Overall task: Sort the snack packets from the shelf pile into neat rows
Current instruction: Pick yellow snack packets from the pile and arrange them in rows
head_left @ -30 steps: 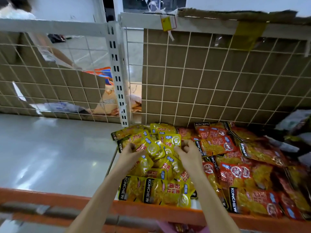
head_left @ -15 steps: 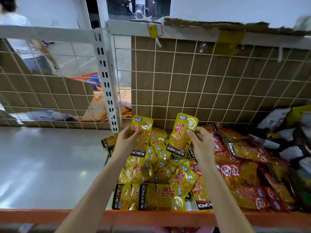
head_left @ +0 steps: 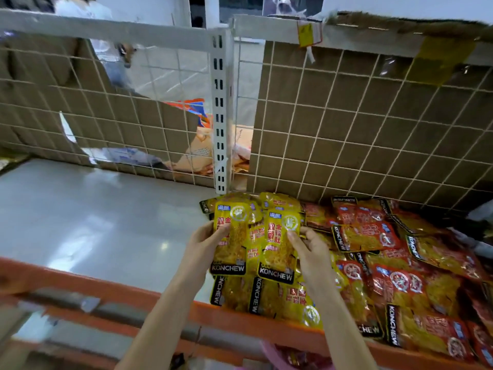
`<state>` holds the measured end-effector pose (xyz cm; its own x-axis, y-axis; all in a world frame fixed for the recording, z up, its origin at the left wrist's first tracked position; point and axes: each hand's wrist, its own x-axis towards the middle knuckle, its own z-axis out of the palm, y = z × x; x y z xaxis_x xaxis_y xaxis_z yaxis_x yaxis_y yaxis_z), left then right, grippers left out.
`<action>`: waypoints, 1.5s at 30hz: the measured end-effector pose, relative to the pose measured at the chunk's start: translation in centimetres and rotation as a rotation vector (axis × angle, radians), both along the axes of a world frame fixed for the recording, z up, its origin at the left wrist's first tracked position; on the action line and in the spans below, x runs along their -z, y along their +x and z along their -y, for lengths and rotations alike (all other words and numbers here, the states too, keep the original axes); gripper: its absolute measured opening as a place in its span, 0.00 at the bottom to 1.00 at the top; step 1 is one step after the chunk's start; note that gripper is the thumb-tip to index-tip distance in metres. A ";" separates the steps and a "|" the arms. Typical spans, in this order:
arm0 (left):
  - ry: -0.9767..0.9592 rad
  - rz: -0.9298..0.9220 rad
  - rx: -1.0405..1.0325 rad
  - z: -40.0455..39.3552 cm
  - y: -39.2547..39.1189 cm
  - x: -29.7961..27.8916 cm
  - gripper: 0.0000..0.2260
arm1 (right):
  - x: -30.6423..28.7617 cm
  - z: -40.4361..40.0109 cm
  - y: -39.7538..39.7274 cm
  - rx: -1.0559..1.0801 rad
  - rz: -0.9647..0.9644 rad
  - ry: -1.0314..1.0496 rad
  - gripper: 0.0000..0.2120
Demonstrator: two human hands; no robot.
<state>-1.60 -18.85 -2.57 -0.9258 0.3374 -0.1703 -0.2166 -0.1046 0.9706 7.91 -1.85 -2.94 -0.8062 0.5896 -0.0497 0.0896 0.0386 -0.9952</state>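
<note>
Bare shelf surface [head_left: 88,225], far left: a pale, glossy board behind an orange front rail [head_left: 149,297], bounded at the back by a wire grid [head_left: 112,102] lined with cardboard. No packets lie on this part.

Left hand [head_left: 204,244]: fingers and thumb pinch the left edge of a yellow packet [head_left: 232,241], held upright with its black brand band at the bottom. Half a second earlier this packet was raised higher and tilted; it is now lower and squared up.

Right hand [head_left: 306,249]: thumb and fingers pinch the right edge of a second yellow packet [head_left: 281,247], likewise upright, brand band down. The two packets now sit side by side, edges just beside or slightly overlapping, both facing the viewer. A second ago both hands were down in the pile and held nothing lifted.

Yellow pile [head_left: 266,295], under and in front of the hands: packets lie at mixed angles against the front rail, several turned sideways.

Red pile [head_left: 373,236], to the right: red packets lie jumbled up to the rear grid, with darker mixed goods [head_left: 477,214] at the far right edge.

Interpretation: the change suggests two matching packets have been picked out and aligned as a pair, probably ready to be set down as the start of a row. Most of the sorting appears undone.
</note>
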 end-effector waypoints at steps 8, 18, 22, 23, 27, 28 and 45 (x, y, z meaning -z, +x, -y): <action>-0.042 -0.029 -0.222 4.0 2.1 0.6 0.06 | -0.2 2.4 -1.5 -0.184 -0.002 0.016 0.07; -0.029 0.058 -0.728 15.1 8.2 2.3 0.05 | 2.0 13.2 -4.8 -0.683 -0.030 -0.054 0.05; -0.022 0.035 -0.895 20.5 10.2 2.3 0.07 | 2.1 19.7 -5.5 -0.835 -0.038 -0.098 0.07; -0.029 0.031 -0.929 22.0 10.7 2.3 0.07 | 2.1 21.4 -5.7 -0.864 -0.030 -0.112 0.07; -0.014 0.053 -1.030 28.5 12.0 1.9 0.07 | 2.0 29.0 -6.3 -0.969 -0.038 -0.095 0.02; -0.023 0.052 -1.043 30.3 12.2 1.7 0.07 | 1.8 31.0 -6.3 -0.989 -0.034 -0.097 0.03; -0.044 0.094 -1.140 52.5 9.3 2.5 0.07 | 3.3 54.4 -10.6 -1.023 -0.059 -0.025 0.07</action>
<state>7.74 -71.34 -5.07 -0.6724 -0.6980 -0.2462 -0.0897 -0.2534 0.9632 -2.73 -56.28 -6.28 -0.9239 -0.3825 0.0040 -0.0243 0.0483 -0.9985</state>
